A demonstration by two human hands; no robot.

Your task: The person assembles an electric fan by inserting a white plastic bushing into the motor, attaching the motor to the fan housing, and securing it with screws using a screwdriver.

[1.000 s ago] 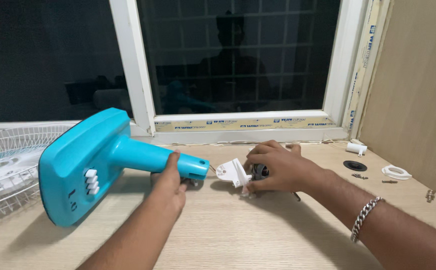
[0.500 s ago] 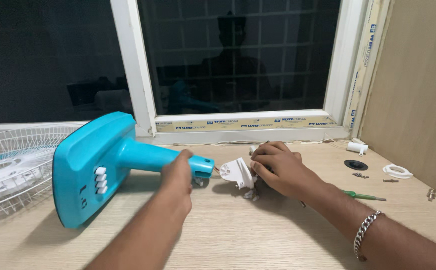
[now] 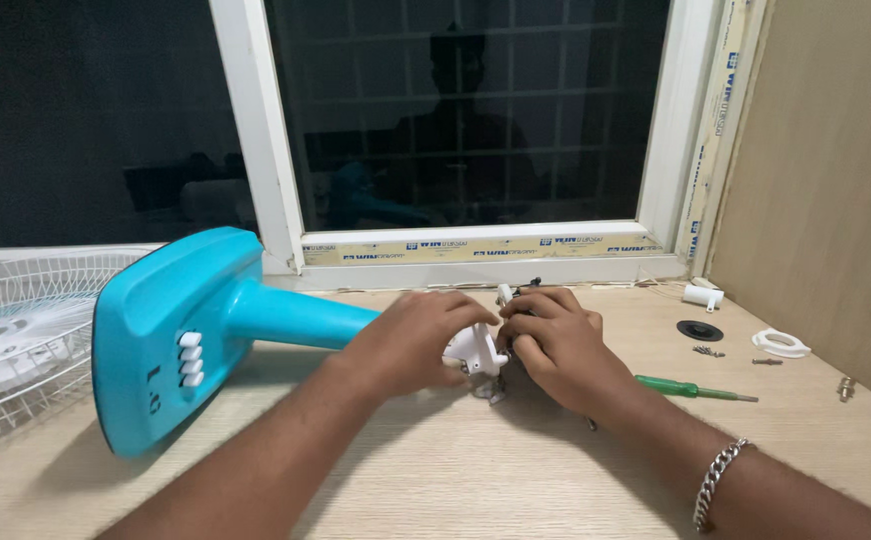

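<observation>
Both hands meet mid-bench, left hand [image 3: 411, 340] and right hand [image 3: 556, 345] closed together on white plastic bracket [image 3: 476, 350] at neck end of teal fan base [image 3: 186, 335] lying on wooden bench [image 3: 456, 470], green screwdriver [image 3: 694, 390] right, wire fan grille [image 3: 16, 335] far left

fan base [image 3: 181, 335] left, grille [image 3: 16, 330] behind it, screwdriver [image 3: 694, 389] right

Two hands, left [image 3: 411, 340] and right [image 3: 556, 345], meet on one white plastic bracket [image 3: 476, 350]. Left of the grip: one turquoise fan base [image 3: 186, 335], one wire grille [image 3: 16, 335]. Right of it: one green screwdriver [image 3: 691, 388], one white ring [image 3: 782, 344], one black washer [image 3: 701, 330].
</observation>
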